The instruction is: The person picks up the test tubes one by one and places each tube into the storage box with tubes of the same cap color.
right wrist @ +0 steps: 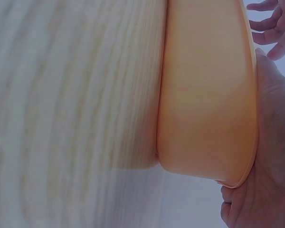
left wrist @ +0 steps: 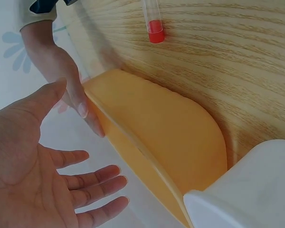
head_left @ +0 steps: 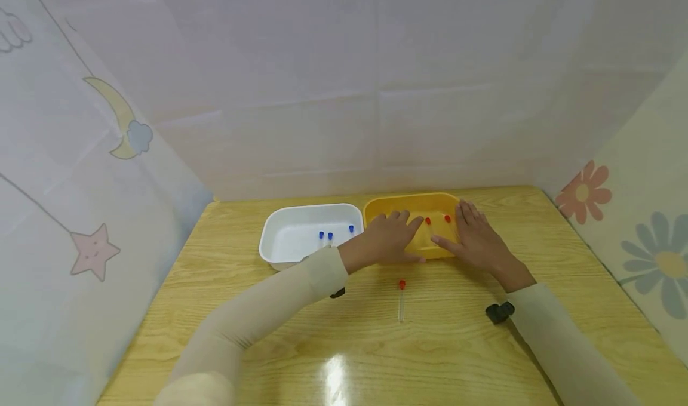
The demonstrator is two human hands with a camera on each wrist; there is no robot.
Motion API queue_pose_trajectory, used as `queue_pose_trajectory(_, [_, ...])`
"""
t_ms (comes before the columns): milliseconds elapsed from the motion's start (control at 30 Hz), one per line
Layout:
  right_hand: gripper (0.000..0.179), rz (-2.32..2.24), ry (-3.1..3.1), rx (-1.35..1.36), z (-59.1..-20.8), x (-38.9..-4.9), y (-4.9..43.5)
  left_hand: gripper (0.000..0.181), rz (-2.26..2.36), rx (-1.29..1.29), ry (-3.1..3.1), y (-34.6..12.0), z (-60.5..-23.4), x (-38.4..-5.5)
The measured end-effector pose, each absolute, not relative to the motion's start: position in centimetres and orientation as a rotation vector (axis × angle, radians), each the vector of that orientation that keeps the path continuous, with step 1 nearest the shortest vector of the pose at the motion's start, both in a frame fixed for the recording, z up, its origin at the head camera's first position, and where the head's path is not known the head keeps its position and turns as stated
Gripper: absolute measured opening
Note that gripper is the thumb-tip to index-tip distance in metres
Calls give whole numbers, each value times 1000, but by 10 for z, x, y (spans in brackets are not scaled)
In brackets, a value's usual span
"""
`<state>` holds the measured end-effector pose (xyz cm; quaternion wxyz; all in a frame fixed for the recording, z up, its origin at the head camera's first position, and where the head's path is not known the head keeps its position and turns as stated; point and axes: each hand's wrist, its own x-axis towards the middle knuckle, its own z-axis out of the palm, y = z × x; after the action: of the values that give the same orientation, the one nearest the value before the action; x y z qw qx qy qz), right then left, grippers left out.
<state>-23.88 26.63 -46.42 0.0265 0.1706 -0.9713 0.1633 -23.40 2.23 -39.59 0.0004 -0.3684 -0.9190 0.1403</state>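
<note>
My left hand [head_left: 384, 239] hovers above the near left part of a yellow tray [head_left: 400, 203], its fingers spread and nothing between them. At the tray's right end my right hand [head_left: 481, 245] rests on the rim, fingers straight and thumb reaching over the inside. Two red caps [head_left: 447, 218] show within the yellow tray; the tubes below them are hard to make out. On the table before it lies a clear test tube [head_left: 401, 305] with a red cap toward the tray. The left wrist view shows the left palm [left wrist: 19, 175] apart from the tray wall.
A white tray [head_left: 287, 236] stands directly left of the yellow one, with 3 blue caps [head_left: 330, 236] in it. Both are on a wood-grain table [head_left: 301, 340] near its back edge. Printed cloth walls [head_left: 301, 137] rise behind and at the sides.
</note>
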Motion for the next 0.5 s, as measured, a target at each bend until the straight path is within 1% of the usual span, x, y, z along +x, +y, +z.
queue_pose_trajectory(500, [109,493,-3002,535,-468,-240,269,93,468,-1180,-2863,11,-397,-216])
